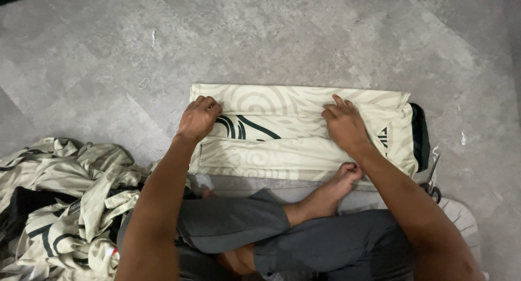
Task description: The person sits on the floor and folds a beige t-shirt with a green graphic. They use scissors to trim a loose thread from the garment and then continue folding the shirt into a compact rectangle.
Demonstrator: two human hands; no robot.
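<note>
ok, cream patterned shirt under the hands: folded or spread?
Folded: cream patterned shirt forms a narrow band with layered edges; left hand and right hand press it.

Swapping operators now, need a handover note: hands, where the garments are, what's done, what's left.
Left hand: pressing down on the left part of the folded cream patterned shirt, fingers curled at a fold edge.
Right hand: flat on the right part of the same shirt, near its dark collar end.
Shirt lies on the grey tiled floor just in front of the crossed legs, folded into a long narrow band.
Pile of unfolded matching garments sits on the floor by the left knee.
Done: shirt's sides folded in lengthwise.
Left: probably folding the band across, then the pile.
</note>
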